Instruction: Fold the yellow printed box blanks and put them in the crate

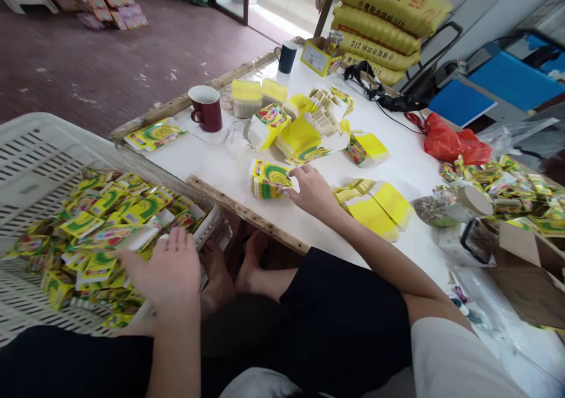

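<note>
My left hand [170, 262], slightly blurred, is held over a white plastic crate [42, 136] with its fingers stretched and thumb apart. Beneath it lie many small yellow-and-green printed cartons [106, 201]; one carton [136, 237] with a pale flap lies right by the fingers. On the white table, my right hand [311, 192] has thumb and forefinger closed at the right end of a stack of flattened cartons [268, 179]. Just right of that forearm are bundles of plain yellow flattened cartons [375, 206]. Behind the stack sit more yellow carton bundles [300, 136].
A dark red mug [207, 109] and a dark blue mug [287, 57] stand toward the table's far left edge. On the right are a red plastic bag [457, 142], a clear jar [454, 205] and an open cardboard box [525, 268]. Yellow sacks [384, 27] are piled behind.
</note>
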A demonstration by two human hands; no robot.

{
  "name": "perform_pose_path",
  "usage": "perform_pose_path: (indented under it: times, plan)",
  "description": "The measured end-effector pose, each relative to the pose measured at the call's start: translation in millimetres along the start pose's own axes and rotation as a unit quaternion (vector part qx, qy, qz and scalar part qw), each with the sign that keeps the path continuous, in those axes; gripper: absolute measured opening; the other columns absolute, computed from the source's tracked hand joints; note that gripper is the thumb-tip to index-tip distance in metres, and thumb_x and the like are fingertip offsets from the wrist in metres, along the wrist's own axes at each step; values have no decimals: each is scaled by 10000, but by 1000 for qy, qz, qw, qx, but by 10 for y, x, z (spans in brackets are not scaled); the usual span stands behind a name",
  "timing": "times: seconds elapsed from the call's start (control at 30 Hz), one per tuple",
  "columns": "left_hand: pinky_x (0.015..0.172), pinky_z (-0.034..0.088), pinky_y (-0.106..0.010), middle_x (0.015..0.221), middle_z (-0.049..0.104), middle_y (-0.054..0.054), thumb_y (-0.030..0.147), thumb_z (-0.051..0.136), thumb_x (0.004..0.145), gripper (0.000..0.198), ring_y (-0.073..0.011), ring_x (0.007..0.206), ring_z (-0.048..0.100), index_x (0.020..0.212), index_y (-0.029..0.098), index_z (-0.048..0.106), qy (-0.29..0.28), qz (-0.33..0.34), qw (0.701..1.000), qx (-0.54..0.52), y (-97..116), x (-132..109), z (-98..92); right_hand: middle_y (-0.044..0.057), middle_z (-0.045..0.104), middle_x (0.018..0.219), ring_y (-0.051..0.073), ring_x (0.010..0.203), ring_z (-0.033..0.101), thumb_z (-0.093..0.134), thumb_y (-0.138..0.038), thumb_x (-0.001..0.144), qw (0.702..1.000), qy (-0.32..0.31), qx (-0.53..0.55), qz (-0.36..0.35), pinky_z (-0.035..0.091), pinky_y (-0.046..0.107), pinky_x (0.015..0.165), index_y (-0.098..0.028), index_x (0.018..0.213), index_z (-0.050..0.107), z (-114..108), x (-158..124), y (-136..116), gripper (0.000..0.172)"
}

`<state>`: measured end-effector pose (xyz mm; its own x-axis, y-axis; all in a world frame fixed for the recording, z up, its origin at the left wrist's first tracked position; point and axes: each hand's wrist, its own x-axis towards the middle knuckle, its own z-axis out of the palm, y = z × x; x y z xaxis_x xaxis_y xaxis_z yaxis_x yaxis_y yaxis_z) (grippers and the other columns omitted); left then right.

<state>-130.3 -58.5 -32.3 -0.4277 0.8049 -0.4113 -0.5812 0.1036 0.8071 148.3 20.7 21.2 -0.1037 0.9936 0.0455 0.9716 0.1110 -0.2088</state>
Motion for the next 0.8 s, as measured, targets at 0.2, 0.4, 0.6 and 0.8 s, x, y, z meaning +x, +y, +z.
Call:
perform_pose_path:
  times: [0.2,0.4,0.6,0.8]
  plan:
    - [1086,529,-412,1302,692,-114,485,754,812,326,-242,1265,648,996,238,647,-40,-28,998,-25,-185,-118,167,208,624,1184,321,1094,593,702,-262,918,996,-27,-68,45,457,414,928,-102,1160,603,314,72,88,306]
    - [775,544,-271,1017,741,-52,463,802,758,368,-148,872,694,965,212,629,-76,2,997,2,-195,-160,183,176,622,1155,310,1078,584,724,-265,882,997,-14,-53,47,450,410,932,-143,1081,576,330,85,136,277]
    - [687,533,-236,958,749,-55,506,873,669,510,-132,778,687,998,174,667,-125,-28,991,25,-311,-263,260,137,663,1072,303,998,621,725,-204,815,999,-14,-18,36,468,401,857,-165,1098,553,237,87,140,334]
    - [827,605,-371,1119,756,-140,648,871,617,756,-261,1016,731,1161,173,651,-211,-49,974,60,-537,-314,302,33,683,960,209,871,637,671,-144,826,986,-96,70,-118,451,302,751,-204,1096,574,3,-80,-185,293]
